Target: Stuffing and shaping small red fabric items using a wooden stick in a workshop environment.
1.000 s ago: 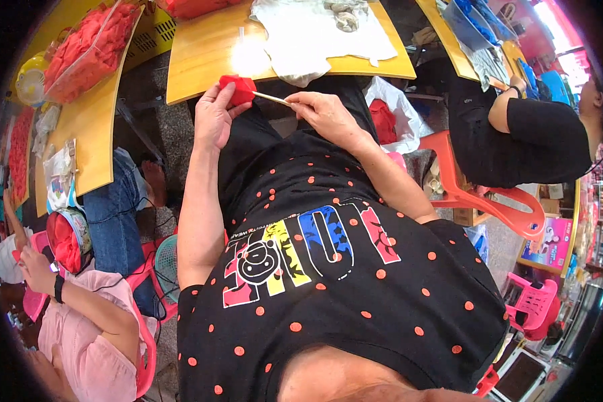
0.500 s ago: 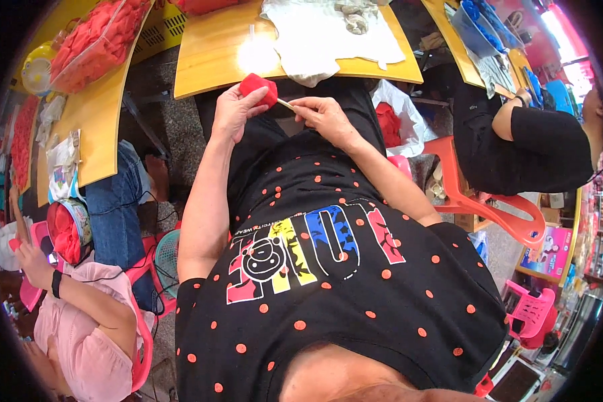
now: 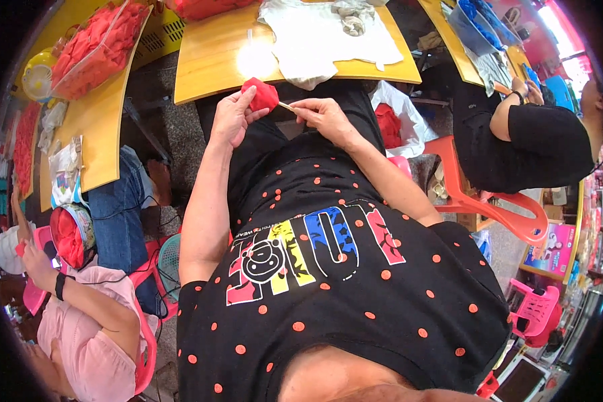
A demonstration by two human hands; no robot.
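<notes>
Above my lap, just short of the table's near edge, my left hand (image 3: 232,115) pinches a small folded piece of red cloth (image 3: 264,96) between thumb and fingers. My right hand (image 3: 325,120) is closed on a thin pale stick (image 3: 286,106) whose far end meets the right side of the red cloth. Whether the tip goes inside the cloth or only touches it is hidden.
A yellow wooden table (image 3: 211,57) lies ahead, with white cloth (image 3: 315,40) on it. A white bag (image 3: 409,110) holding red cloth stands to the right, near an orange chair (image 3: 449,174). A clear bin (image 3: 100,50) of red pieces sits left. Co-workers sit on both sides.
The red cloth has turned a little and its outline looks more angular. My left thumb and fingers have shifted on it. The right hand has barely moved.
</notes>
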